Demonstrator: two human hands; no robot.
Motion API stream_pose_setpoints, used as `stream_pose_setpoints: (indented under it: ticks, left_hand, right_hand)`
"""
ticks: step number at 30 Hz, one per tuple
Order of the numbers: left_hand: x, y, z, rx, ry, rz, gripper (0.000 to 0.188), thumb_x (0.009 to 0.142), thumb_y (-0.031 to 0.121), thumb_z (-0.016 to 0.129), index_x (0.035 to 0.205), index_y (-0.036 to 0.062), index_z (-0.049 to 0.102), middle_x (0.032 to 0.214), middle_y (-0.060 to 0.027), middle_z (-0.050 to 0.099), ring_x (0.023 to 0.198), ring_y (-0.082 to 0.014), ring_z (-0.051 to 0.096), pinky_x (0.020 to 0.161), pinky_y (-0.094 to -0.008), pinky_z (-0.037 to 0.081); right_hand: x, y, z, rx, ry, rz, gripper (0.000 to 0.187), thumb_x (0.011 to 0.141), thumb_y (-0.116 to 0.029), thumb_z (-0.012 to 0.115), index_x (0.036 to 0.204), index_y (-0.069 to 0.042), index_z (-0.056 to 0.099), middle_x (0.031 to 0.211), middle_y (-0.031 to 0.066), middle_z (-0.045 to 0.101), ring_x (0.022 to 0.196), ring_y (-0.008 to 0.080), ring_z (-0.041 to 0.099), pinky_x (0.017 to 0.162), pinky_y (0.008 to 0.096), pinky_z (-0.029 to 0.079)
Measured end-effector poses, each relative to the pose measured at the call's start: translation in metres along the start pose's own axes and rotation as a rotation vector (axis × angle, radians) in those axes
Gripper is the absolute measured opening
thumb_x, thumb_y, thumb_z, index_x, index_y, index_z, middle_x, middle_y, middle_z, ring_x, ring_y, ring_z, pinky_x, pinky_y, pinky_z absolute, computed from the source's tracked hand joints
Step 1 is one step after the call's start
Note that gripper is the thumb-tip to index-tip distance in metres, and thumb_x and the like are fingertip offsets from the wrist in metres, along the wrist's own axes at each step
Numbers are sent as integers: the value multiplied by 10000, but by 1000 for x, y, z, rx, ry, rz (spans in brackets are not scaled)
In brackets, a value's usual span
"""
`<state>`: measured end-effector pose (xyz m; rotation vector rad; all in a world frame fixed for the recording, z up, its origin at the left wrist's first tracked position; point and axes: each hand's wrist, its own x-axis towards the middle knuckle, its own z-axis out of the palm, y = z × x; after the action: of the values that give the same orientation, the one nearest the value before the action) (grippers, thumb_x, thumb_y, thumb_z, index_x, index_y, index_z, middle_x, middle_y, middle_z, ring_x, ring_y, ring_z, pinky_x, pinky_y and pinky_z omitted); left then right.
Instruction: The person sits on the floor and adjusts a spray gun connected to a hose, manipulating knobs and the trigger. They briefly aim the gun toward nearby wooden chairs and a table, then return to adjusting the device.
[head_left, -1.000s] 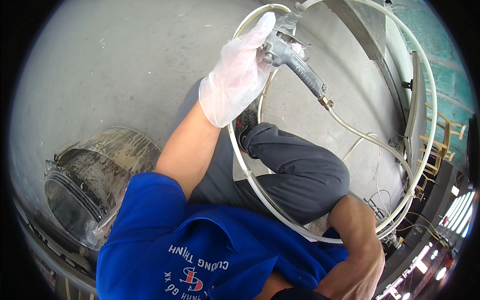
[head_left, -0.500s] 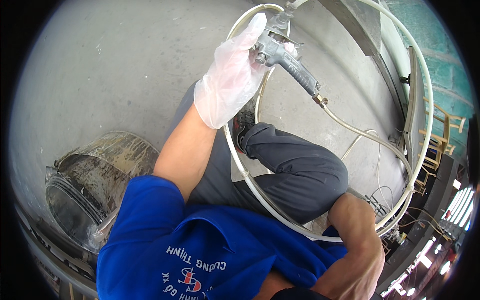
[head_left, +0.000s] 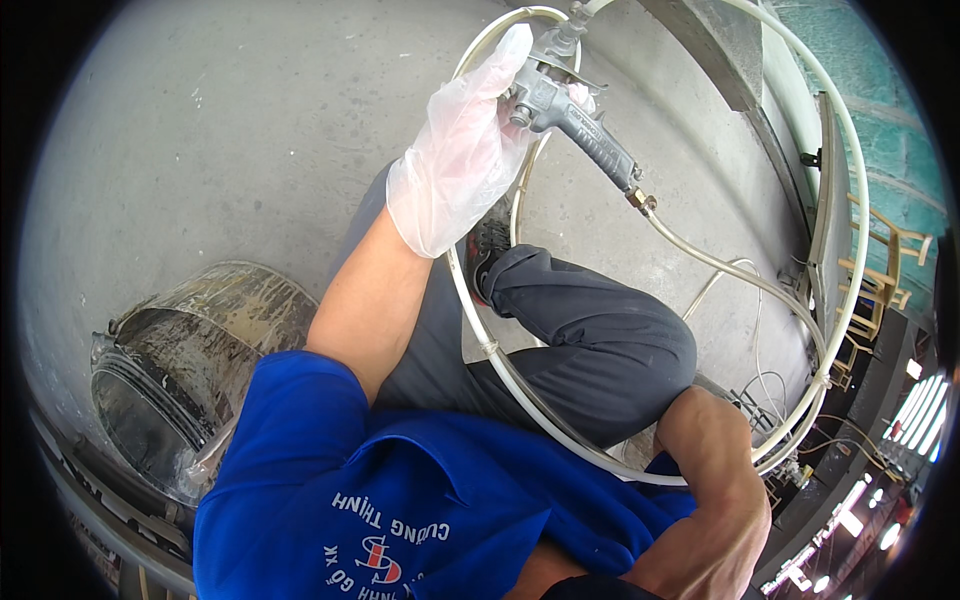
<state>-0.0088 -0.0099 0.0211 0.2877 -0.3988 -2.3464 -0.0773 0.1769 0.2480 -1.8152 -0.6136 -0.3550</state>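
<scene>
The left hand (head_left: pixel 465 150), in a thin clear disposable glove, was raised out in front of the person with its fingers wrapped around the head of a grey metal spray gun (head_left: pixel 570 110). The gun lay tilted, its nozzle end up near the top of the view and its ribbed handle slanting down to the right, clear of the palm. From a brass fitting at the base of the handle a pale, translucent hose (head_left: pixel 840 230) ran off to the right, and more pale hose swept in a wide loop around the person's bent knee and back up to the gun's upper end.

The right hand could not be seen; only the bare right forearm (head_left: pixel 715 480) showed at the lower right, bent at the elbow, so whether that hand held anything could not be told.

The person wore a blue shirt (head_left: pixel 400 500) and grey trousers (head_left: pixel 590 350) and crouched over a grey concrete floor (head_left: pixel 220 130). To the lower left stood a dirty, paint-streaked metal bucket (head_left: pixel 190 370), well apart from the gun.
</scene>
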Motion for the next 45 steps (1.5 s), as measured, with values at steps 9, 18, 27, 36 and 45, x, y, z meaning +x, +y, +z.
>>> stream_pose_setpoints:
  ticks: [9,18,27,36,45]
  left_hand:
    - [5,0,-2,-37,9,7,430,1182,368,470,1359,-4,594,1054,-188,761,990,-313,751,981,-446,575]
    - [4,-2,-15,-155,6,46,390,1118,325,657,1341,6,619,1092,-142,706,996,-273,749,996,-455,620]
    - [4,-4,-16,-129,16,53,396,1118,323,657,1343,-1,613,1092,-149,715,1018,-278,754,1011,-455,624]
    - [4,-3,-14,-144,26,55,394,1120,326,653,1346,6,609,1102,-143,698,1021,-276,743,1011,-462,621]
    - [3,-3,-15,-137,-13,53,407,1120,332,651,1346,-2,603,1090,-142,698,1022,-266,743,1017,-471,618]
  right_hand:
    - [2,-1,11,137,287,43,469,1021,-247,672,1415,6,688,1500,162,668,1387,325,607,1185,497,466]
    - [-2,8,3,-33,103,-58,492,1044,-248,656,1461,11,651,1514,151,662,1399,314,602,1196,470,456]
    - [1,2,9,9,197,-25,487,1027,-240,668,1435,27,662,1496,175,672,1392,325,610,1186,472,470]
    - [3,-2,19,243,237,61,483,1017,-232,670,1418,37,669,1522,198,642,1381,340,608,1191,507,463]
    - [2,-2,23,177,289,26,434,1007,-223,673,1356,33,708,1440,195,697,1323,346,648,1169,498,484]
